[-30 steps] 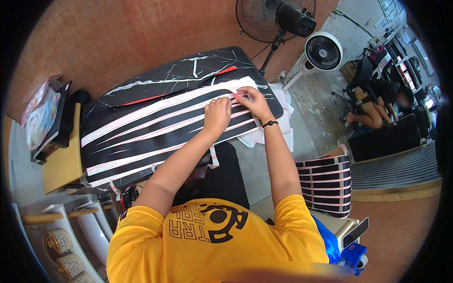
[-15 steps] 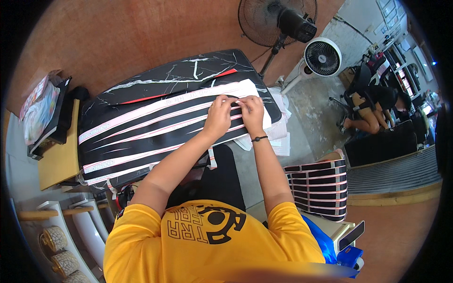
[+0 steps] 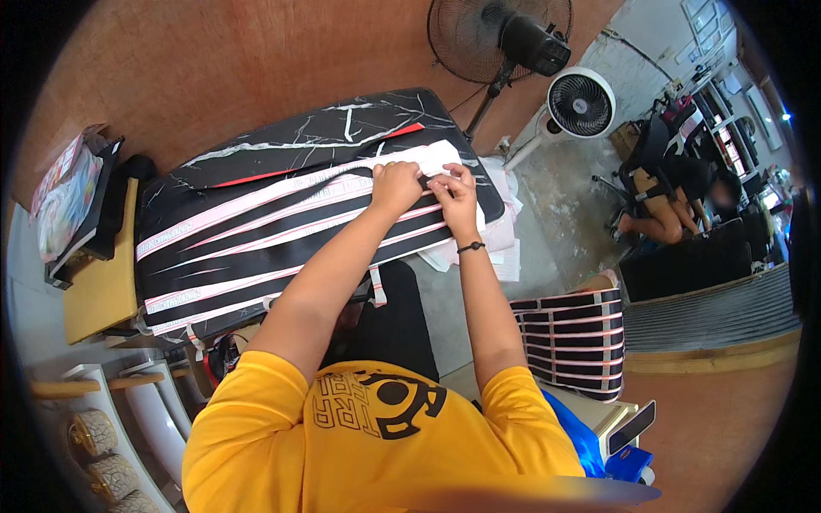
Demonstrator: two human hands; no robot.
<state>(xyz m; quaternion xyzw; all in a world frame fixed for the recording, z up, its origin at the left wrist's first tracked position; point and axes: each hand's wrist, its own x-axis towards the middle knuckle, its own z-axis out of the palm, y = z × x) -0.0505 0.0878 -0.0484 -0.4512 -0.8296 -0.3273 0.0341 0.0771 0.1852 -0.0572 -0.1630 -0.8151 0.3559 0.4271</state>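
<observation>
A black sheet [image 3: 222,272] cut into long tapering strips lies on white backing paper [image 3: 175,300] with pink edges, on a black marble-patterned table. One narrow black strip [image 3: 329,173] is partly lifted off the paper in a low curve, and its right end runs into my left hand [image 3: 397,185], which is closed on it. Just beside, at the sheet's right end, my right hand [image 3: 455,202] has thumb and forefinger pinched together, fingertips almost meeting the left ones. What those right fingertips hold is too small to make out.
Loose white papers [image 3: 506,256] hang past the table's right end. A black fan [image 3: 534,43] and a white fan [image 3: 581,104] stand behind. At right is a striped cushioned seat [image 3: 575,342]; farther back, a person sits bent forward. A wooden stand [image 3: 103,291] stands left.
The black strip has come up from the paper near my left hand, showing white beneath it. My left hand has turned and risen slightly; my right fingers have shifted a little.
</observation>
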